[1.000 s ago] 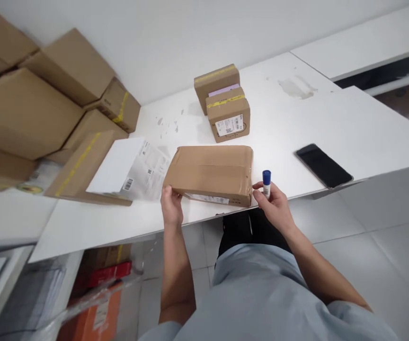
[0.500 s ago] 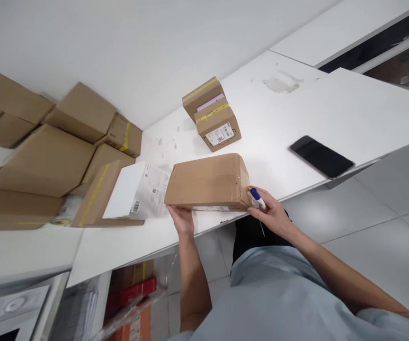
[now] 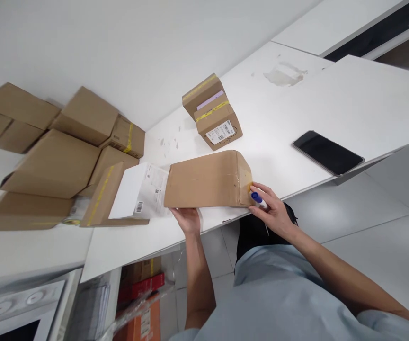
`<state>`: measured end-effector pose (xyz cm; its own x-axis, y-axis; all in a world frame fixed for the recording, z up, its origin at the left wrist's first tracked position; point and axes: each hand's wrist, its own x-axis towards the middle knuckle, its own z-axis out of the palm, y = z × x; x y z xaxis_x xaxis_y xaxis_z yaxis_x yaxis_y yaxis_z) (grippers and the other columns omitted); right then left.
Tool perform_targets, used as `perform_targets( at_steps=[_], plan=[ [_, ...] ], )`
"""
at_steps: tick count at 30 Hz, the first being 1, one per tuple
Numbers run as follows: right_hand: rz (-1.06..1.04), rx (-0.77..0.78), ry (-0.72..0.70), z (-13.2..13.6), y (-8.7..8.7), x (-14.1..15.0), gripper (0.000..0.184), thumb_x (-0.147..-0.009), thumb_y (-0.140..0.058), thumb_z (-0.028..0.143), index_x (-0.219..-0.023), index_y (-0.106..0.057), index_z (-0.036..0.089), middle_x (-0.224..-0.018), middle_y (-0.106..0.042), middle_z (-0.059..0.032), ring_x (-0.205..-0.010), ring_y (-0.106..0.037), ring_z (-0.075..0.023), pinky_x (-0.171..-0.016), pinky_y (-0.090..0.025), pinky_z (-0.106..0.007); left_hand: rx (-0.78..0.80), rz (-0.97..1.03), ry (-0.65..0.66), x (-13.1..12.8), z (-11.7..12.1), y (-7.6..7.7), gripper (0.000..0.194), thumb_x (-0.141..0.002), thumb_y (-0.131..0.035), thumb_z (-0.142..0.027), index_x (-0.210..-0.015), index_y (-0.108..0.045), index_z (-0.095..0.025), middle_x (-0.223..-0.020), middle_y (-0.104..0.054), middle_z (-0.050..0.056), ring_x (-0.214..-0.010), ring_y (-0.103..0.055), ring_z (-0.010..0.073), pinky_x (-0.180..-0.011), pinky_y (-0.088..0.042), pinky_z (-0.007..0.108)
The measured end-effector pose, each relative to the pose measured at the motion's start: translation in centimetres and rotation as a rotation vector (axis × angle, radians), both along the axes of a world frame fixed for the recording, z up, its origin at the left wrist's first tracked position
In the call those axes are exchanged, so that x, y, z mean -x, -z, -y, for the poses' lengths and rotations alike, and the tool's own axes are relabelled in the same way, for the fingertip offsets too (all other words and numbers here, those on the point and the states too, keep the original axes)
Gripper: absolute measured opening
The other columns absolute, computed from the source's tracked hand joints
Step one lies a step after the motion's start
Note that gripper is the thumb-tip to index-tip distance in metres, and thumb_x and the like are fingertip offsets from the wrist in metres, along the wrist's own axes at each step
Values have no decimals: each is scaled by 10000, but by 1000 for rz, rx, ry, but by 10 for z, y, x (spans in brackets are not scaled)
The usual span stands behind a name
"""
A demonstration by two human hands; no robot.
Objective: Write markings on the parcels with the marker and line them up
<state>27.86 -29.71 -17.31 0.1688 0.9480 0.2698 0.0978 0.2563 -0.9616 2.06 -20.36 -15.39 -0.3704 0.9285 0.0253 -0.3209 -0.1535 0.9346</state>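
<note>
A brown taped cardboard parcel [image 3: 204, 180] stands tipped up on its near edge at the front of the white table [image 3: 297, 109]. My left hand [image 3: 187, 219] grips its lower near-left edge from below. My right hand [image 3: 271, 213] presses against the parcel's right end and is closed round a small white stick with a blue cap [image 3: 257, 198]. A white sheet with printed labels [image 3: 138, 192] lies just left of the parcel.
Two small labelled boxes [image 3: 213, 113] stand behind the parcel. A black phone [image 3: 327, 152] lies near the table's right front edge. Several cardboard boxes [image 3: 55, 156] are piled at the left. Red and orange packages [image 3: 140, 293] sit under the table.
The parcel has been tilted up from lying flat onto its near edge. My right hand with the blue-capped stick moved in against the parcel's right end. My left hand slid under the near edge.
</note>
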Motion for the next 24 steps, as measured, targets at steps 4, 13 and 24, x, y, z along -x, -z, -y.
perform_targets(
  at_steps=[4, 13, 24],
  plan=[
    [26, -59, -6, -6, -2, -5, 497, -913, -645, 371, -1403, -572, 330, -1508, -510, -107, -1278, -602, -275, -740, -634, -328, -121, -70, 1, -7, -1, -3, 573, -902, -411, -751, -1341, -568, -418, -1534, -497, -50, -1450, -429, 194, -1094, -470, 322],
    [84, -130, -4, -16, 0, -15, 492, -931, -627, 342, -1416, -558, 298, -1477, -557, -109, -1418, -481, -256, -1147, -442, -483, -97, -37, 27, -12, 0, 3, 591, -882, -432, -765, -1333, -575, -411, -1530, -503, -35, -1426, -460, 202, -1099, -466, 337],
    [14, 71, -18, -15, 6, -3, 522, -879, -648, 454, -1358, -574, 260, -1431, -578, -117, -1299, -573, -273, -933, -573, -395, 36, -105, -69, -3, 4, -8, 689, -850, -400, -825, -1308, -595, -349, -1453, -573, 51, -1353, -522, 223, -1011, -492, 348]
  ],
)
